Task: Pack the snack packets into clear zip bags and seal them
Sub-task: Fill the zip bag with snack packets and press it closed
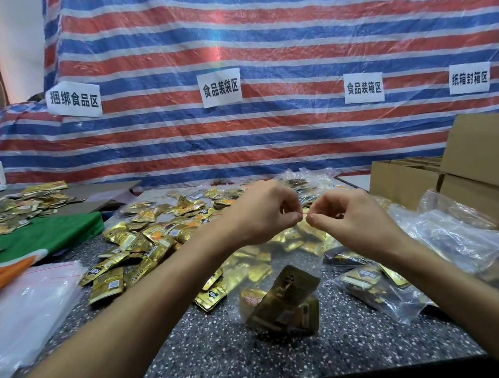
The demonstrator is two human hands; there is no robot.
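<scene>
I hold a clear zip bag (281, 280) up in front of me, hanging above the speckled table (228, 358). A few gold snack packets (286, 301) sit in its bottom. My left hand (263, 215) and my right hand (351, 218) both pinch the bag's red zip strip at the top, fingertips nearly touching. Loose gold snack packets (143, 238) lie heaped on the table behind and to the left of the bag.
Filled clear bags (373, 286) lie at the right, with more at the back. Cardboard boxes (466, 174) stack at the far right. A pile of empty zip bags (25, 311) lies at the left, beside green and orange cloth (42, 236). A striped tarp hangs behind.
</scene>
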